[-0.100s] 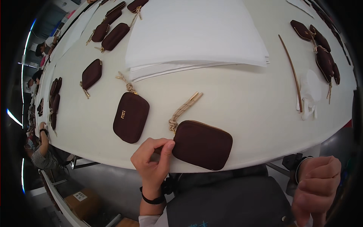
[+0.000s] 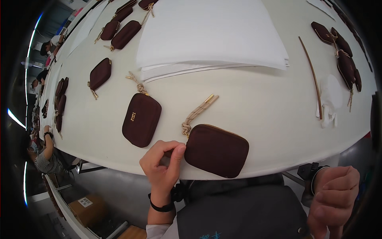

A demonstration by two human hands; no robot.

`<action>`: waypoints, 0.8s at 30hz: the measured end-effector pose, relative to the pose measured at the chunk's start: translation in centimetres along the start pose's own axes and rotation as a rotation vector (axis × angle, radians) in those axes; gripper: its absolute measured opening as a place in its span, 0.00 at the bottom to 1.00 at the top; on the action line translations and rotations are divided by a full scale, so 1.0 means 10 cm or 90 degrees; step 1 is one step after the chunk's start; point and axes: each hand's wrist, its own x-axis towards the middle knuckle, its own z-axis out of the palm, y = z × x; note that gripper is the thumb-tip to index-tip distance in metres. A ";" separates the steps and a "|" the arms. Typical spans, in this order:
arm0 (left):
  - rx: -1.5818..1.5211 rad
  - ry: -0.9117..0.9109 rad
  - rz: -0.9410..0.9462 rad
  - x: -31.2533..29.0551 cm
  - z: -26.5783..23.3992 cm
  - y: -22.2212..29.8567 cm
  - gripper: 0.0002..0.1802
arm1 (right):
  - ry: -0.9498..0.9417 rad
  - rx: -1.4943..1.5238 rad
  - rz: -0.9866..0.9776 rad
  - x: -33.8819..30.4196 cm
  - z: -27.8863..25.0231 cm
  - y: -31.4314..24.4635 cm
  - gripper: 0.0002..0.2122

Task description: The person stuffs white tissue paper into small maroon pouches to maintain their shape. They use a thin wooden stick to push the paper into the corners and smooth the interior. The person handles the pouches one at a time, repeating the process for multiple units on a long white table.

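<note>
A dark brown zip pouch [image 2: 217,152] lies near the table's front edge, its gold zip along the far side. From its left end a beige knotted cord pull [image 2: 197,112] with gold tips stretches away over the tabletop. My left hand [image 2: 164,161] is closed in a pinch, thumb and forefinger at the pouch's left edge. Left of it lies a second brown pouch [image 2: 142,120], with small gold lettering and its cord pointing away from me. My right hand [image 2: 335,195] is a fist off the table's edge at the lower right, with nothing showing from it.
White sheets [image 2: 215,36] are stacked at the far middle of the table. A thin brown stick [image 2: 311,77] and white gloves [image 2: 329,99] lie right, beside a cluster of pouches [image 2: 345,67]. More pouches [image 2: 100,73] lie left. Another person [image 2: 47,161] sits at far left.
The whole view has shifted slightly. My left hand stays pinched at the pouch's edge, and my right fist has barely moved.
</note>
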 end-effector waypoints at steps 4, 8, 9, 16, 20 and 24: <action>-0.035 0.017 0.022 0.01 0.01 -0.01 0.03 | 0.024 -0.043 0.204 -0.14 0.10 -0.19 0.09; 0.038 0.001 0.167 0.07 0.01 -0.05 0.07 | 0.067 -0.020 0.124 -0.24 0.10 -0.06 0.11; 0.054 -0.006 0.161 0.08 0.02 0.00 0.09 | 0.091 -0.016 0.100 -0.27 0.09 -0.04 0.11; 0.215 -0.129 0.193 0.32 0.15 0.22 0.14 | 0.080 -0.001 0.170 -0.30 0.01 -0.21 0.12; 0.203 -0.181 0.181 0.40 0.17 0.23 0.11 | -0.117 0.188 0.056 0.17 -0.09 0.10 0.26; 0.091 -0.182 0.038 0.28 0.13 0.25 0.07 | -0.063 0.165 0.064 0.01 0.14 0.09 0.25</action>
